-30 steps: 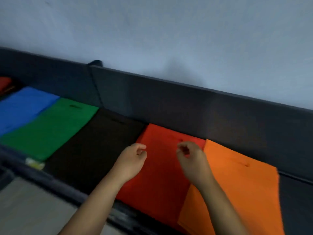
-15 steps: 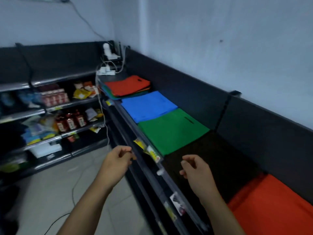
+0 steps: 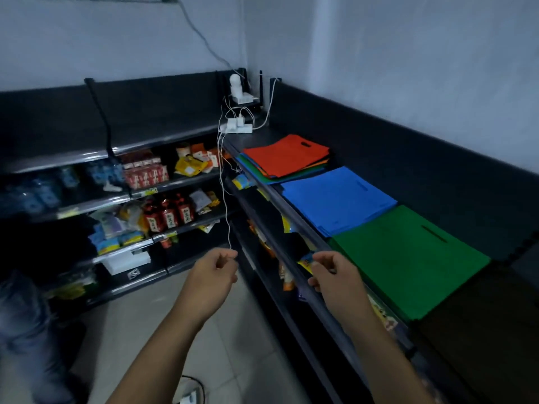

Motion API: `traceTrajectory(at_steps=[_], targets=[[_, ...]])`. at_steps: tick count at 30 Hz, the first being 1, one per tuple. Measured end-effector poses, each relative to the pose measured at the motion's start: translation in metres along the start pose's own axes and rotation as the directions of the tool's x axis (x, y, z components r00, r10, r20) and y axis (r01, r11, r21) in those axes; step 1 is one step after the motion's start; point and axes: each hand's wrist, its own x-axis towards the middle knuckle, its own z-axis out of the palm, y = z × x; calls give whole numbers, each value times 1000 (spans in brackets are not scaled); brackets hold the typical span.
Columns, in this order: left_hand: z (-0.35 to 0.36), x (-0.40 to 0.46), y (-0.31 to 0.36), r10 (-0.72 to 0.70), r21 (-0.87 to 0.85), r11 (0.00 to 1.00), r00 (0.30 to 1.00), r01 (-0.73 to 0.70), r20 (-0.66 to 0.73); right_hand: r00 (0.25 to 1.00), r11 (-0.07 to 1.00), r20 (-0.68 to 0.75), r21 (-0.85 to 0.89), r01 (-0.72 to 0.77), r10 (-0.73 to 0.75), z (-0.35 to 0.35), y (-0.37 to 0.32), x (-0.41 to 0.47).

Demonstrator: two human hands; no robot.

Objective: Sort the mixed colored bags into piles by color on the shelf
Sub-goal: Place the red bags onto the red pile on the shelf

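A pale wall (image 3: 408,68) meets in a corner at the upper centre of the frame, and a dark top shelf (image 3: 364,147) runs from that corner down toward the lower right. On it, nearest the corner, lies the mixed pile of bags (image 3: 284,158), a red bag on top with orange, green and blue edges showing beneath. Just beside it toward the lower right sits the blue pile (image 3: 335,199), then the green pile (image 3: 408,260) touching its edge, then a black pile (image 3: 490,330) at the right edge. A white power strip (image 3: 237,128) with cables rests in the corner. Stocked shelves of bottles and packets (image 3: 163,196) fill the left of the frame above a pale tiled floor (image 3: 233,345). In the lower centre, both forearms reach forward over the aisle, apart from the bags: the left hand (image 3: 214,274) has its fingers loosely curled and holds nothing, and the right hand (image 3: 334,274) likewise hangs with fingers loosely curled and empty.
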Motion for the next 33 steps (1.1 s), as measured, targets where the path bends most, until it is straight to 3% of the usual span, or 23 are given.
traceTrajectory(at_steps=[7,18,22,29,33], targets=[[2,95,-4,23,13,1000,998,-24,57,991,995,-107,61,-73,79,36,-7,94],[-2,287,28,126,207,968,987,-144,100,994,999,-103,26,-29,31,83,-58,307],[6,343,40,190,217,953,976,-209,106,987,995,-131,49,-92,98,80,-68,365],[31,449,73,370,354,829,900,-432,231,949,982,-256,82,-170,185,66,-58,434],[60,535,94,395,392,752,838,-530,376,894,971,-380,132,-201,236,57,-48,473]])
